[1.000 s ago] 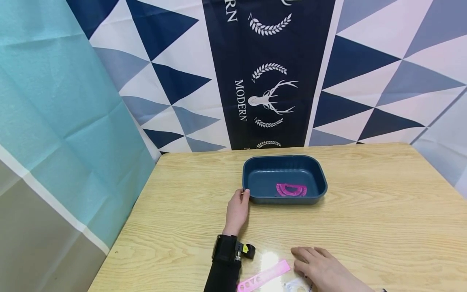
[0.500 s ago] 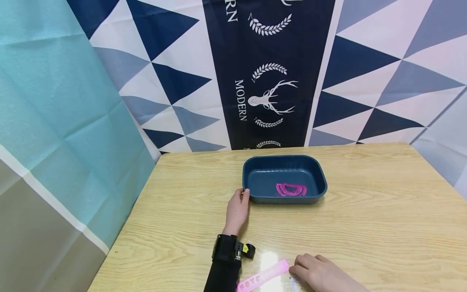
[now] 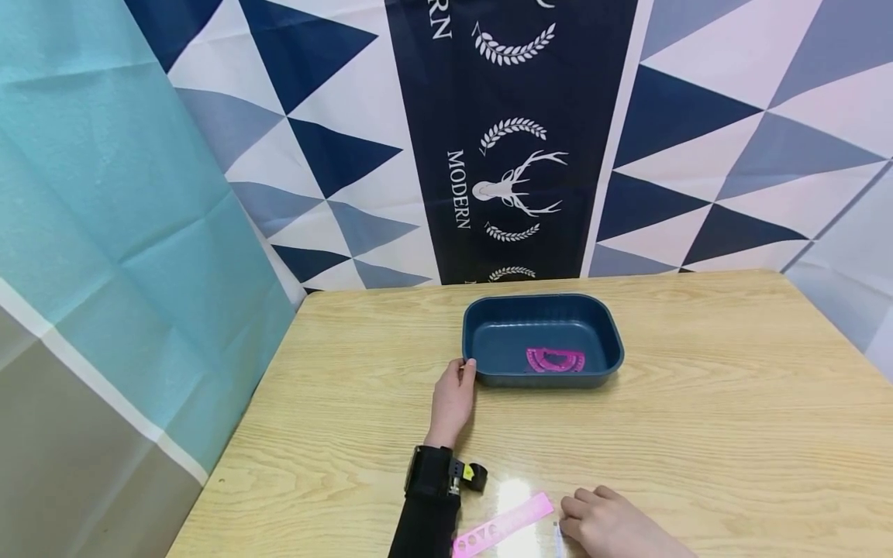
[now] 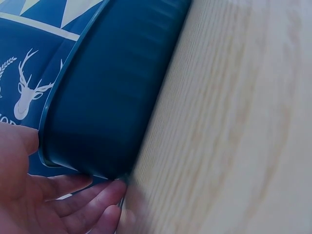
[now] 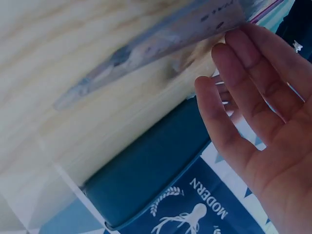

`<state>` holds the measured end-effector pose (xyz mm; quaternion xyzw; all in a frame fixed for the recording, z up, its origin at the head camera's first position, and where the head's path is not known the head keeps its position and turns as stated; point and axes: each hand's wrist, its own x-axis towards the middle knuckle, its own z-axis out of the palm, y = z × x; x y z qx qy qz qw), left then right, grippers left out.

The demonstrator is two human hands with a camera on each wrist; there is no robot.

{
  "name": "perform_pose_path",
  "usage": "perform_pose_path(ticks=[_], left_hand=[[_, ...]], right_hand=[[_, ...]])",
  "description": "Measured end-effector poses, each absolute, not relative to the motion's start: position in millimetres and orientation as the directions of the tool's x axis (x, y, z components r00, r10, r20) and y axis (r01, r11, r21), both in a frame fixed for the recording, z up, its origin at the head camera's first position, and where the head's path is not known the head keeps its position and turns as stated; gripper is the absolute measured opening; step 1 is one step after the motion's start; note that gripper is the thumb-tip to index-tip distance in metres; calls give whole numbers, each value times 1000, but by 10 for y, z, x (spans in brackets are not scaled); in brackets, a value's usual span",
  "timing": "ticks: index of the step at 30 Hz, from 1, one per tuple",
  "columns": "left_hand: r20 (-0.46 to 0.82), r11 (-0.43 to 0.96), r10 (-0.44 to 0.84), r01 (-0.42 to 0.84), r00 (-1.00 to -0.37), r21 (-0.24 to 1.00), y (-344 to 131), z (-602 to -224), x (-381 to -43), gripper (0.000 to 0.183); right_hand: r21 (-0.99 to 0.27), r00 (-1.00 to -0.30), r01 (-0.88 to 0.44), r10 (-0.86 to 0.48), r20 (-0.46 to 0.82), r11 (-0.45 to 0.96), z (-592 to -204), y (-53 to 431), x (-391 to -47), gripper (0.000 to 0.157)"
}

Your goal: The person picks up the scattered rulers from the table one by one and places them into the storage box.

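My left hand [image 3: 452, 404] grips the front-left corner of a dark blue plastic bin [image 3: 544, 380], thumb over the rim and the other fingers against the outer wall. Inside the bin lies a magenta protractor [image 3: 576, 361]. At the bottom of the head view my right hand [image 3: 614, 527] holds a clear set square [image 5: 180, 41] with a printed pattern. It stands tilted up from the table, so in the head view only a thin edge shows. The right thumb is hidden in the right wrist view. Just left of that hand lies a pink stencil ruler [image 3: 518, 519] with cut-out shapes.
The wooden table [image 3: 732, 403] reaches back to a patterned cloth [image 3: 349, 155] hung behind the bin. Another cloth in turquoise and grey [image 3: 125, 201] hangs along the left side. A black strap with a camera mount [image 3: 432, 471] sits on the left wrist.
The right hand has shifted slightly over the set square, which lay flat beneath it and is now tipped up nearly edge-on. The left hand, bin and ruler have stayed in place.
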<state>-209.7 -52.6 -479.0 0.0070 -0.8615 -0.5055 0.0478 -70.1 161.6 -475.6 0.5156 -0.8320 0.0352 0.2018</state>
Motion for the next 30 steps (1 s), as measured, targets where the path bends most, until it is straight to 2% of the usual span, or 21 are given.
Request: perform_pose_path(ticks=[14, 19, 24, 26, 29, 30], left_hand=[[62, 484, -60, 25, -996, 874, -521, -4823, -2075, 48], [69, 484, -60, 31, -996, 874, -526, -4817, -2074, 48], [71, 489, -60, 33, -996, 872, -537, -4794, -2078, 48], [70, 487, -62, 31, -996, 873, -539, -4787, -2086, 47], [67, 482, -57, 31, -996, 875, -535, -4784, -2092, 46], [64, 482, -55, 30, -996, 876, -532, -4788, -2091, 46]], right_hand=[[253, -400, -829, -845, 356, 499, -4768, 1562, -622, 21], [282, -354, -832, -849, 393, 477, -4799, 1551, -625, 23], [326, -301, -826, -848, 436, 460, -4827, 1508, -640, 42], [337, -298, -820, -848, 439, 463, -4827, 1485, -639, 39], [342, -330, -799, -836, 439, 495, -4824, 1467, -625, 39], [323, -361, -794, -828, 429, 514, -4819, 1464, -614, 41]])
